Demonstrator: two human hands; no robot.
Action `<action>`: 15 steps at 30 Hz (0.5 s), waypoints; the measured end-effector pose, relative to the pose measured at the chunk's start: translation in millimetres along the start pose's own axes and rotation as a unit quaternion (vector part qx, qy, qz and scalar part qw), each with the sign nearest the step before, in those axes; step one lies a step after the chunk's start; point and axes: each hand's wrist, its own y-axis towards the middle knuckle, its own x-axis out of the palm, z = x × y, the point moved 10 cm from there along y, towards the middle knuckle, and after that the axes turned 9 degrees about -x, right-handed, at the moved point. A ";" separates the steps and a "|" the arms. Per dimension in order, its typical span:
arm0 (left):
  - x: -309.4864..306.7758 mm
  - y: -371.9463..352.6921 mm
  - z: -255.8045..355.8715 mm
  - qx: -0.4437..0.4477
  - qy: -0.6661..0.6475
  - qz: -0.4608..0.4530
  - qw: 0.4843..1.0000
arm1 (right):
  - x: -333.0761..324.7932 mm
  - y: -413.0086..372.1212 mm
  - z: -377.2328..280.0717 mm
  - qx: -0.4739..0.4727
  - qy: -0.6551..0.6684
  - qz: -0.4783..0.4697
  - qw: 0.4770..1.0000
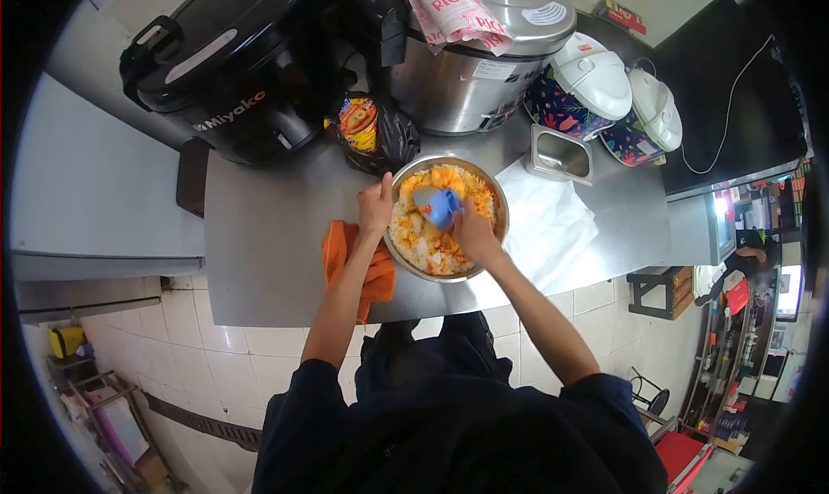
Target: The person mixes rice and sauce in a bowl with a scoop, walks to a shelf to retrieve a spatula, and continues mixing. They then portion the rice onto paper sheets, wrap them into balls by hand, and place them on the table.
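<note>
A round metal bowl (399,257) stands on the steel table, holding white rice (423,250) mixed with orange-yellow seasoning. My left hand (376,205) grips the bowl's left rim, thumb up along the edge. In my right hand (476,233), over the right part of the bowl, is a blue scoop (440,207) whose head rests in the rice. My fingers are wrapped round its handle, which they mostly hide. An orange cloth (373,278) lies under my left forearm, just left of the bowl.
Behind the bowl are a black plastic bag (380,144), a black Miyako cooker (233,88) and a large steel cooker (471,84). To the right lie white paper (548,222), a small metal pan (561,155) and two flowered rice cookers (574,97). A person (749,250) is at the far right.
</note>
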 end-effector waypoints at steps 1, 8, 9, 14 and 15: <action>-2.0 -3.3 -4.5 -0.005 0.007 0.006 1.000 | -7.0 7.8 -3.4 0.000 0.002 -0.001 1.000; -17.5 -31.9 -35.1 -0.092 -0.006 0.021 0.996 | -107.3 -15.2 -29.2 0.161 0.193 -0.143 0.957; -26.0 -31.5 -26.4 -0.035 0.033 0.028 0.998 | -110.0 -24.7 -23.7 0.204 0.211 -0.136 0.946; -6.6 14.0 33.9 0.070 -0.060 -0.039 0.995 | -83.0 -30.2 -7.2 0.126 0.042 -0.027 0.991; 1.9 25.4 34.6 0.068 -0.060 -0.040 0.995 | -69.7 -27.8 0.6 0.156 0.055 -0.031 0.986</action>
